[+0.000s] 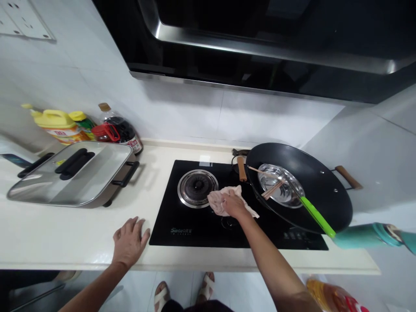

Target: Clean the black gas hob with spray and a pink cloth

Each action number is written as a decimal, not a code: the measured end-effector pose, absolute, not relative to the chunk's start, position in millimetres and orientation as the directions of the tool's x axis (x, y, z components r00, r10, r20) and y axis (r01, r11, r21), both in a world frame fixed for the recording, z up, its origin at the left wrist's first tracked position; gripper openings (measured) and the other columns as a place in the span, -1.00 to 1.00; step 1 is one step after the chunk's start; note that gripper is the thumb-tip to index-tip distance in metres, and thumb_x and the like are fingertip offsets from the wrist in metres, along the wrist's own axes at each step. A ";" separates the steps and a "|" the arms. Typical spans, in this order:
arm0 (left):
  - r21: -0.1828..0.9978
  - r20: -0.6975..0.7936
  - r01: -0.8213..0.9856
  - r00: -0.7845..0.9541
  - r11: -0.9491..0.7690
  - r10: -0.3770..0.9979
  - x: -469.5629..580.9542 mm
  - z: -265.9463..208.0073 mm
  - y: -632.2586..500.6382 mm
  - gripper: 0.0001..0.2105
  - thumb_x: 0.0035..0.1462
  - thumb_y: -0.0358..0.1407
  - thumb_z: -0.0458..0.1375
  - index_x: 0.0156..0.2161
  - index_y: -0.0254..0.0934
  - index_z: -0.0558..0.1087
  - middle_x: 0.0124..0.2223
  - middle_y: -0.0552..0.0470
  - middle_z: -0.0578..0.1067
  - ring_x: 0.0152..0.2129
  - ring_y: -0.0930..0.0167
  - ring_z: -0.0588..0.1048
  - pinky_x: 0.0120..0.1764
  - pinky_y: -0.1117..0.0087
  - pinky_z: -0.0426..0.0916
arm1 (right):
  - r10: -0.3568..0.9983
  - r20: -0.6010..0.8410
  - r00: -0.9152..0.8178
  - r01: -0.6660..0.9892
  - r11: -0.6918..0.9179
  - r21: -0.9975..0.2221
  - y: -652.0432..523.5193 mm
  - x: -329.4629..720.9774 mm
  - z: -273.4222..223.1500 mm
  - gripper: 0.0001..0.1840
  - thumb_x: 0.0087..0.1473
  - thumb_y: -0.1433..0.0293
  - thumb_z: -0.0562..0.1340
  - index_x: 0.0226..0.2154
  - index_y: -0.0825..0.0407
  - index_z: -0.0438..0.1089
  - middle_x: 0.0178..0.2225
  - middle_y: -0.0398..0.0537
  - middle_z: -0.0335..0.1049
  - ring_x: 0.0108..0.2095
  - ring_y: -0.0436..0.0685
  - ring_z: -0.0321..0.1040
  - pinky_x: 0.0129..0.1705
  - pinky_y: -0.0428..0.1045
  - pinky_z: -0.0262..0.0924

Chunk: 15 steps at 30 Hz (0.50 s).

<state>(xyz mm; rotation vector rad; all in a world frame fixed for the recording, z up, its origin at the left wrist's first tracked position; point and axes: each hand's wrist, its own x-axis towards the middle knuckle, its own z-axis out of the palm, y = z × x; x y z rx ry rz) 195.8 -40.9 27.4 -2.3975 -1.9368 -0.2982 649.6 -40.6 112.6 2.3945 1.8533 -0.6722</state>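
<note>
My right hand [234, 205] presses a crumpled pale pink cloth [218, 200] onto the black glass cooktop [201, 232]. The cloth lies just right of the round burner [198, 188] and touches its metal ring. Resting on the pale countertop [81, 229], left of the cooktop, is my left hand [129, 240]. Its fingers are spread and hold nothing. To the right of the cloth sits a large black wok [331, 199] with wooden handles. Inside it are a shiny steel bowl [292, 201], wooden chopsticks [273, 190] and a utensil with a green handle [316, 216].
At the left stands an electric pan with a glass lid [100, 169]. Behind it are a yellow jug [56, 123] and a dark sauce bottle [125, 130]. A black range hood [227, 60] hangs above. A teal bottle [360, 236] is at the right edge.
</note>
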 end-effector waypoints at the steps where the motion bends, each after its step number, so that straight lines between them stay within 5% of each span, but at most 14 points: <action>1: 0.089 0.178 0.973 0.196 -0.214 0.964 196.0 27.9 -41.0 -0.51 0.34 -0.05 -0.06 0.16 -0.29 0.46 0.27 -0.32 0.44 0.27 0.06 0.31 0.23 -0.07 0.17 | 0.925 -0.346 0.157 0.936 -0.251 -0.246 -40.8 637.1 112.0 -0.61 0.29 0.34 0.08 0.08 -0.11 0.46 0.24 0.06 0.25 0.02 0.20 0.36 0.09 0.10 0.19; 9: 0.121 0.176 0.971 0.183 -0.206 0.967 196.4 29.6 -40.6 -0.54 0.33 -0.05 -0.04 0.15 -0.24 0.48 0.26 -0.28 0.44 0.27 0.07 0.31 0.23 -0.06 0.16 | 0.972 -0.190 -0.141 0.928 0.063 -0.367 -73.0 540.1 110.2 -0.64 0.32 0.30 0.13 0.05 0.01 0.51 0.27 0.07 0.30 0.18 0.34 0.20 0.23 0.24 0.10; 15: 0.115 0.167 0.970 0.192 -0.212 0.967 198.1 32.4 -41.5 -0.50 0.34 -0.04 -0.07 0.16 -0.30 0.47 0.27 -0.32 0.43 0.26 0.05 0.32 0.23 -0.08 0.17 | 0.974 -0.150 -0.171 0.918 0.102 -0.383 -104.5 507.0 108.2 -0.31 0.22 -0.19 0.19 0.11 -0.02 0.45 0.33 0.23 0.22 0.24 0.53 0.14 0.29 0.49 -0.05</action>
